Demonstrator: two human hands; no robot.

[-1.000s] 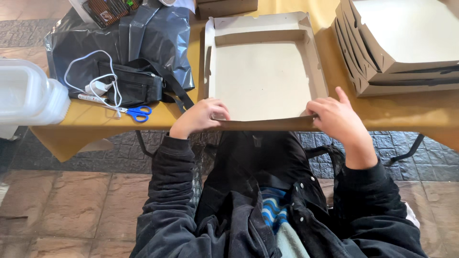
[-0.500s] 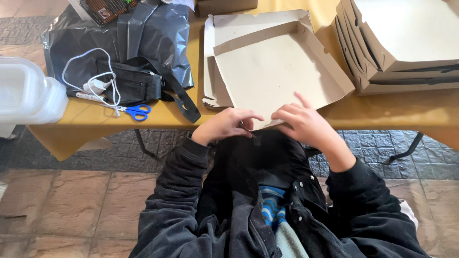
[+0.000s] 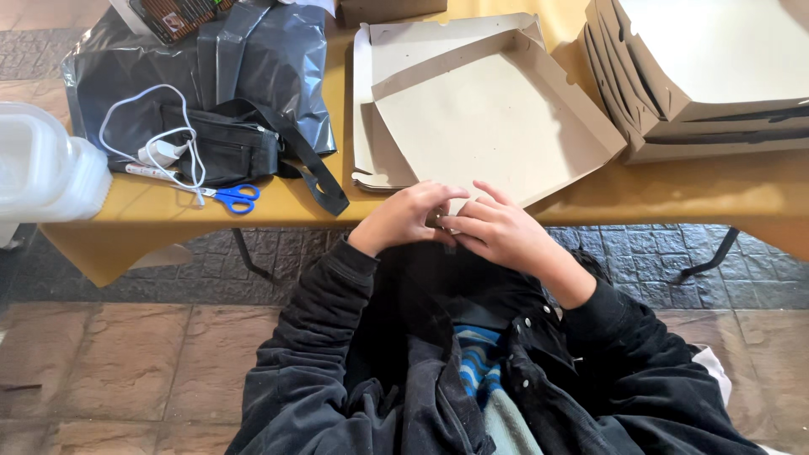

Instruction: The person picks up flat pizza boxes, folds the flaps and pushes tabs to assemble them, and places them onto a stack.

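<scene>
Cardboard box at desk edge, corner in both hands

Cardboard box [image 3: 489, 118] lies open, turned diagonal on the desk [image 3: 278, 206], atop flat sheets. Left hand [image 3: 404, 217] and right hand [image 3: 497, 232] meet at its near corner, fingers together, pinching it. Blue scissors [image 3: 236, 198] lie left, well apart.

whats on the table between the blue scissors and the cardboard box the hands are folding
In the head view, only a black strap off the black pouch crosses the yellow table between the blue scissors and the cardboard box.

Hands [image 3: 455, 221] hide the cardboard tray's [image 3: 497, 126] near corner.
</scene>
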